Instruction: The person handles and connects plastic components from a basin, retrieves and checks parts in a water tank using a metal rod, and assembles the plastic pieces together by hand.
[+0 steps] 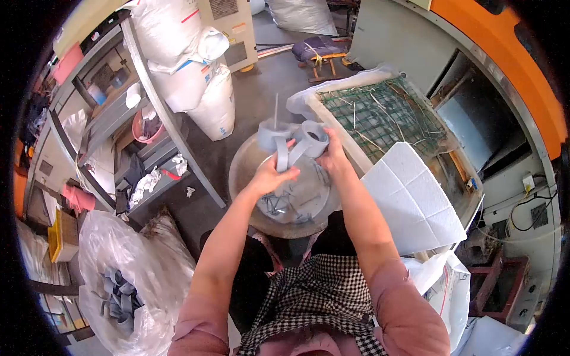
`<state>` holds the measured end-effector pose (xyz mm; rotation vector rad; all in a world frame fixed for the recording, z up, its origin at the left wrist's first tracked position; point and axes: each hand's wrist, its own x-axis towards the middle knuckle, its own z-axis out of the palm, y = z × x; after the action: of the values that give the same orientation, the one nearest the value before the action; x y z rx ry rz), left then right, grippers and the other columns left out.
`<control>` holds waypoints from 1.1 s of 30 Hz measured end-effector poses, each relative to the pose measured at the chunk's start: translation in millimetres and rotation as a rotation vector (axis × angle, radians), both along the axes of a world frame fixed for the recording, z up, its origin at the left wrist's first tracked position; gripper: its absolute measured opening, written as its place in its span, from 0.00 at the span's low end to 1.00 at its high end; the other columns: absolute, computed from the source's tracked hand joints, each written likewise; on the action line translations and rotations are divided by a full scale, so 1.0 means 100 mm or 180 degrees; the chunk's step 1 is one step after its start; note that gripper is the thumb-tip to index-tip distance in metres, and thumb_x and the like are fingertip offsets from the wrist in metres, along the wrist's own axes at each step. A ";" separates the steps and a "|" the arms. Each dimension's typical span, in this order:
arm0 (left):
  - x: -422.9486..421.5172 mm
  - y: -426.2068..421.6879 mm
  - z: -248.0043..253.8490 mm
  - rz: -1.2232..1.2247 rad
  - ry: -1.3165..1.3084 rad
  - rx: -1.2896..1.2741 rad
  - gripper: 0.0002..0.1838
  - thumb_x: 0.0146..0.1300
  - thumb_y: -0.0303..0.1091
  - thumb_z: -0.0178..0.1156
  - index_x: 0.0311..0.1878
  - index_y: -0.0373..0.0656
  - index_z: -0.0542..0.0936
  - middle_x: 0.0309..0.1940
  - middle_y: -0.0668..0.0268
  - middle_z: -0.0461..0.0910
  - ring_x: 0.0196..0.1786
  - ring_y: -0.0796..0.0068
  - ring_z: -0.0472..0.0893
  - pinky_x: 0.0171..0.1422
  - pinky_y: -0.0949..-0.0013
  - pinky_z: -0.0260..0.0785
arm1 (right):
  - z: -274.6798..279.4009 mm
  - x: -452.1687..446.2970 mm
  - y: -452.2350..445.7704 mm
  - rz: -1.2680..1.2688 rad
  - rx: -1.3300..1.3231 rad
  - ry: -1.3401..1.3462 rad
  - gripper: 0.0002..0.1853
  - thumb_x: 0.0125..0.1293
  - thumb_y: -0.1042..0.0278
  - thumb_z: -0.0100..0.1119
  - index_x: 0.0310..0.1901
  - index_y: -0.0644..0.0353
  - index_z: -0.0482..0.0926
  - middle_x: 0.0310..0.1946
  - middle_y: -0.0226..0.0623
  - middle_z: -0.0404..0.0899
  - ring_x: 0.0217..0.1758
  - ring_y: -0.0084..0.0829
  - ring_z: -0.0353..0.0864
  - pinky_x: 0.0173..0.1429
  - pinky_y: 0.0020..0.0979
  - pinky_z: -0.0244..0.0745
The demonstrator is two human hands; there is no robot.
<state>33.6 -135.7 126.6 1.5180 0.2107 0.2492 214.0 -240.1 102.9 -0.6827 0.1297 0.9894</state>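
Note:
Above a round basin (243, 202), two grey plastic pipe fittings are held up, joined or close together. My left hand (271, 175) is wrapped round the left grey fitting (282, 153), with its thumb towards the right. On the right fitting (314, 136), which has a round opening facing up, my right hand (332, 151) closes from the right side. A thin grey stick rises from the left fitting. Thin dark grey pieces (276, 204) lie in the basin below my hands.
At the lower left stands a clear plastic bag (101, 237) with grey fittings. A metal shelf (160, 101) and white sacks (211, 107) are at the upper left. On the right are a crate with green mesh (380, 118) and a white foam board (409, 202).

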 end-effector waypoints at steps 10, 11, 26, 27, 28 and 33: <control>0.03 -0.11 -0.22 0.0829 -0.0029 0.2615 0.23 0.58 0.51 0.64 0.36 0.34 0.81 0.20 0.52 0.79 0.26 0.55 0.80 0.33 0.58 0.72 | -0.11 -0.09 0.12 -0.1299 -0.3439 -0.4630 0.32 0.58 0.45 0.60 0.56 0.62 0.71 0.55 0.49 0.71 0.57 0.45 0.71 0.61 0.43 0.68; 0.03 -0.14 -0.24 0.0657 0.0120 0.2975 0.24 0.56 0.51 0.65 0.40 0.36 0.80 0.24 0.50 0.80 0.30 0.50 0.81 0.37 0.56 0.73 | 0.03 -0.15 0.10 -0.0895 -0.2335 -0.4882 0.34 0.54 0.45 0.65 0.55 0.63 0.72 0.54 0.50 0.72 0.57 0.46 0.72 0.59 0.42 0.69; 0.08 -0.25 -0.46 -0.0271 0.0770 0.3770 0.22 0.54 0.52 0.63 0.39 0.41 0.78 0.28 0.53 0.81 0.34 0.52 0.82 0.40 0.53 0.74 | -0.17 -0.19 0.15 0.1291 -0.2647 -0.5290 0.50 0.32 0.38 0.75 0.58 0.63 0.74 0.61 0.50 0.66 0.63 0.47 0.66 0.69 0.42 0.58; 0.08 -0.30 -0.46 -0.0203 0.0845 0.3724 0.19 0.54 0.50 0.64 0.33 0.40 0.79 0.26 0.54 0.81 0.33 0.53 0.82 0.41 0.54 0.73 | -0.01 -0.20 0.15 0.1937 -0.2605 -0.4665 0.42 0.36 0.47 0.77 0.54 0.61 0.77 0.60 0.53 0.68 0.63 0.48 0.66 0.67 0.39 0.61; 0.08 -0.31 -0.45 -0.0169 0.0863 0.3711 0.19 0.54 0.50 0.64 0.33 0.40 0.79 0.26 0.54 0.81 0.33 0.53 0.82 0.41 0.54 0.73 | -0.01 -0.19 0.14 0.1971 -0.2587 -0.4685 0.42 0.36 0.47 0.77 0.54 0.61 0.77 0.60 0.53 0.68 0.63 0.48 0.66 0.67 0.39 0.61; 0.08 -0.37 -0.55 -0.0480 0.0856 0.3489 0.23 0.52 0.55 0.65 0.33 0.40 0.80 0.28 0.54 0.81 0.35 0.51 0.82 0.41 0.53 0.74 | -0.15 -0.08 0.05 0.1786 -0.2674 -0.5211 0.38 0.30 0.50 0.78 0.47 0.62 0.81 0.39 0.45 0.82 0.45 0.41 0.80 0.53 0.37 0.72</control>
<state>41.5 -172.8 71.3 2.6483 0.1739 0.0163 205.9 -234.9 88.1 -2.1842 -1.2014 0.5798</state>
